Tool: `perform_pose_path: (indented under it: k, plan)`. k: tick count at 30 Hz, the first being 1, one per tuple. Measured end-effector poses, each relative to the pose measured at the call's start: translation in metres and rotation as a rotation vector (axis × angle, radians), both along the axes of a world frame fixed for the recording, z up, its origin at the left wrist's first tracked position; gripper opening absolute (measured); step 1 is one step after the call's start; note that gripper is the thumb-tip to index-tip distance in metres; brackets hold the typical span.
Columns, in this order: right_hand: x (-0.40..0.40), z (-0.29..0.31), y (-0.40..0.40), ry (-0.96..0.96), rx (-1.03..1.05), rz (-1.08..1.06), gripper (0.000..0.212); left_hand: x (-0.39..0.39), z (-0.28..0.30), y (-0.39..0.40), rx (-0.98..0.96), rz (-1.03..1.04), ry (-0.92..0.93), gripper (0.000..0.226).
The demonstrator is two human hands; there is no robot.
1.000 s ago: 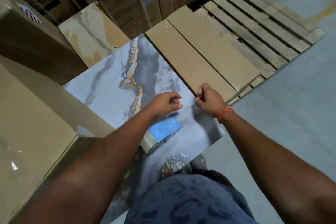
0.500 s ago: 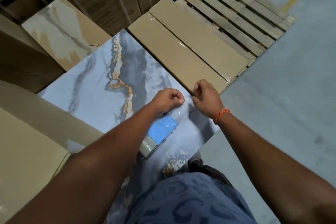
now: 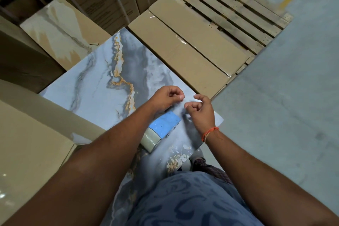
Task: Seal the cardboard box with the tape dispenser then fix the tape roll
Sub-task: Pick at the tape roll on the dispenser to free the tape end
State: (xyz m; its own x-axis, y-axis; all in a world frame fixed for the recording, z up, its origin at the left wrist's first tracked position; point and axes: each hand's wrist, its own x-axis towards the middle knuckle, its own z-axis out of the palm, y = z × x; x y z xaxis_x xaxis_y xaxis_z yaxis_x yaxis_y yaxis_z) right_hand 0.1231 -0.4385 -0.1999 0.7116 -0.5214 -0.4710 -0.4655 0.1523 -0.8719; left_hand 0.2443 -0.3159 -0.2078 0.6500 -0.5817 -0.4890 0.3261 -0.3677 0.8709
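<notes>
- Fingers (image 3: 180, 96) of left hand (image 3: 166, 97) curled, pinched together; right hand (image 3: 200, 113) loosely curled, fingertips apart, empty.
- Tape dispenser (image 3: 161, 128) lay flat near marble slab's (image 3: 95, 86) right edge.
- Bare floor (image 3: 275, 106) past that edge.

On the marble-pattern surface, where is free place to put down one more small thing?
The marble-pattern surface is bare from its orange vein leftward to the cardboard edge. The near right corner is crowded: the tape dispenser lies there beneath the left hand and right hand.
</notes>
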Motion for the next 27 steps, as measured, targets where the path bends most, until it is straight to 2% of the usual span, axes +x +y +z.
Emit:
perform_pose_path:
  k: [9, 11, 15, 20, 27]
  plan:
    - [-0.006, 0.002, 0.011, -0.041, -0.130, -0.158, 0.031, -0.004, 0.005, 0.005, 0.071, -0.014, -0.099, 0.005]
    - [-0.007, 0.003, 0.012, -0.044, -0.153, -0.162, 0.028, -0.004, 0.006, 0.004, 0.087, -0.002, -0.116, 0.007]
    - [-0.006, 0.004, 0.014, -0.042, -0.198, -0.154, 0.019, -0.005, 0.010, 0.006, 0.076, 0.037, -0.093, 0.027]
    - [-0.003, 0.002, 0.013, -0.032, -0.203, -0.156, 0.010, -0.008, 0.017, 0.011, 0.046, -0.036, -0.174, 0.020]
    - [-0.001, 0.000, 0.011, -0.013, -0.180, -0.134, 0.005, -0.010, 0.022, 0.016, 0.069, -0.035, -0.284, 0.025]
